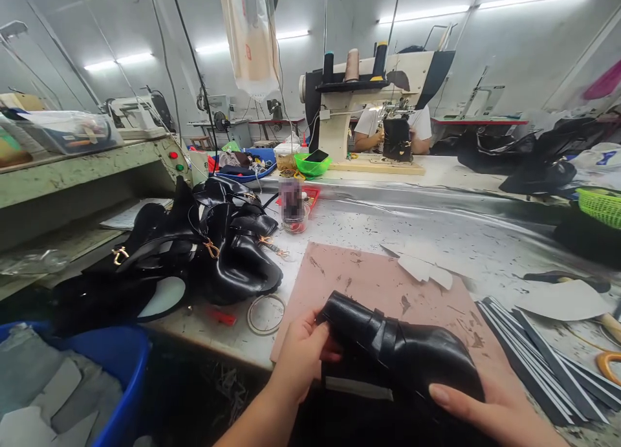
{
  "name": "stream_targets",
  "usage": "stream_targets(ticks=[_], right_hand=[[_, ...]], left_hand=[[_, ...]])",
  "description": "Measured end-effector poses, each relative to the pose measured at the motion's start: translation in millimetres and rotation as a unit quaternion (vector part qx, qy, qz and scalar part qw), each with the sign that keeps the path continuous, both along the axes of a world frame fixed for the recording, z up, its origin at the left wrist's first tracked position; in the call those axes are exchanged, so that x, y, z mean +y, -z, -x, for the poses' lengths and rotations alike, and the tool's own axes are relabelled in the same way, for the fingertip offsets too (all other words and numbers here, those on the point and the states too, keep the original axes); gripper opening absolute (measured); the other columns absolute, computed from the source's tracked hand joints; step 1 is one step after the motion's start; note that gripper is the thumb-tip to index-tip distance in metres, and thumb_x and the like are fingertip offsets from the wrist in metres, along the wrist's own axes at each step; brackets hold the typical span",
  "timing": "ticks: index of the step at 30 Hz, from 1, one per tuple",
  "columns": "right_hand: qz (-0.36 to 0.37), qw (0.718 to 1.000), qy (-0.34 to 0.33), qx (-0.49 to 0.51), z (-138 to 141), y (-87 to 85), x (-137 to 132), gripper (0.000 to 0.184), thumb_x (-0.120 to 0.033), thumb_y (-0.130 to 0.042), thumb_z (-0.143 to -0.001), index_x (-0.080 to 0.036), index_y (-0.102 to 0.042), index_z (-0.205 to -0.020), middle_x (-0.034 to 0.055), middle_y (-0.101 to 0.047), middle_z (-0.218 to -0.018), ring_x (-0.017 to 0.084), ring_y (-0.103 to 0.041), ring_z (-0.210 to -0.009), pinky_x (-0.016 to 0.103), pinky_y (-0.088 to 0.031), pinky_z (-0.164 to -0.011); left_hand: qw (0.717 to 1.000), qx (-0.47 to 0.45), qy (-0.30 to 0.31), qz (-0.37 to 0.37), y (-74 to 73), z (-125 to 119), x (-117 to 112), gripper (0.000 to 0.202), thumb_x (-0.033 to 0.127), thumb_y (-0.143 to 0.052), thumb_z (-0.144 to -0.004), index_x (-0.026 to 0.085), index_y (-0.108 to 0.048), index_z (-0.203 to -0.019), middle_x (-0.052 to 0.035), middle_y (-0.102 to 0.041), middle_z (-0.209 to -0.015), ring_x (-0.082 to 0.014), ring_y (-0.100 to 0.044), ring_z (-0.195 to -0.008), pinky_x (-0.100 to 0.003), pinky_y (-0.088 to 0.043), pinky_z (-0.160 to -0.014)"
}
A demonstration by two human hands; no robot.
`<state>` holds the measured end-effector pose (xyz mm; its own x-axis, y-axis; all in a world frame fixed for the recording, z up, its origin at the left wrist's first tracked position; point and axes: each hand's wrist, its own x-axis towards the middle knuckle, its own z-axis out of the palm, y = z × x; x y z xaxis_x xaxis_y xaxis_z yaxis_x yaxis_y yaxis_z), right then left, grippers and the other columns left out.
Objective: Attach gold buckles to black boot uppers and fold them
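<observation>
A glossy black leather shoe upper (431, 350), with a strap band across its middle, lies across my two hands low in the head view. My left hand (306, 337) pinches its narrow end, thumb on top and fingers underneath. At its rounded end my right hand (490, 405) grips the edge, with the thumb on the leather and the other fingers hidden below. A pale strip (359, 389) shows on the dark material beneath it. Behind it lies a pinkish board (339, 266) on the table.
Several black leather pieces (228, 240) with gold clasps are heaped at left, near a tape roll (266, 314). A blue bin (130, 376) holds scraps. Dark strips (528, 363) and white pieces (422, 266) lie right. Beyond stand a sewing machine (339, 117) and a seated person (420, 130).
</observation>
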<state>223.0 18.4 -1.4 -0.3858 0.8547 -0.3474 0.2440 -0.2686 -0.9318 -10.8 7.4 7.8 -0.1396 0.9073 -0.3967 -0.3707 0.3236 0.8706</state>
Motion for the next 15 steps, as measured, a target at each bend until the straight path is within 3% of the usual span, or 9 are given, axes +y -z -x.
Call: stream_targets(ticks=[8,11,15], right_hand=[[0.034,0.999,0.013,0.014,-2.2,-2.7,-3.7,0.045,-0.05,-0.067,-0.067,-0.02,-0.07,-0.1,0.0103,-0.07,-0.101,0.034,-0.061,-0.099,0.038,-0.053,-0.082],[0.018,0.999,0.033,0.011,-3.5,-0.4,-3.3,0.045,-0.049,-0.068,-0.066,-0.02,-0.07,-0.1,0.0105,-0.07,-0.102,0.034,-0.063,-0.096,0.039,-0.054,-0.081],[-0.025,0.999,0.029,-0.026,-3.1,1.4,-1.4,0.044,-0.047,-0.068,-0.065,-0.019,-0.071,-0.097,0.0107,-0.072,-0.094,0.034,-0.065,-0.09,0.041,-0.055,-0.078]], left_hand=[[0.999,0.03,0.039,-0.006,-9.4,-1.4,-3.6,0.027,0.027,-0.055,-0.061,0.012,-0.062,-0.082,-0.0024,-0.065,-0.064,-0.0109,-0.058,-0.052,-0.018,-0.046,-0.046],[0.999,0.011,0.038,-0.004,-8.5,-0.6,-4.1,0.026,0.026,-0.056,-0.058,0.012,-0.063,-0.078,-0.0023,-0.065,-0.061,-0.0119,-0.059,-0.052,-0.018,-0.046,-0.046],[0.999,-0.024,0.038,-0.017,-5.2,3.2,-1.1,0.032,0.038,-0.059,-0.061,0.011,-0.065,-0.076,-0.0045,-0.066,-0.062,-0.0135,-0.06,-0.053,-0.019,-0.046,-0.045]])
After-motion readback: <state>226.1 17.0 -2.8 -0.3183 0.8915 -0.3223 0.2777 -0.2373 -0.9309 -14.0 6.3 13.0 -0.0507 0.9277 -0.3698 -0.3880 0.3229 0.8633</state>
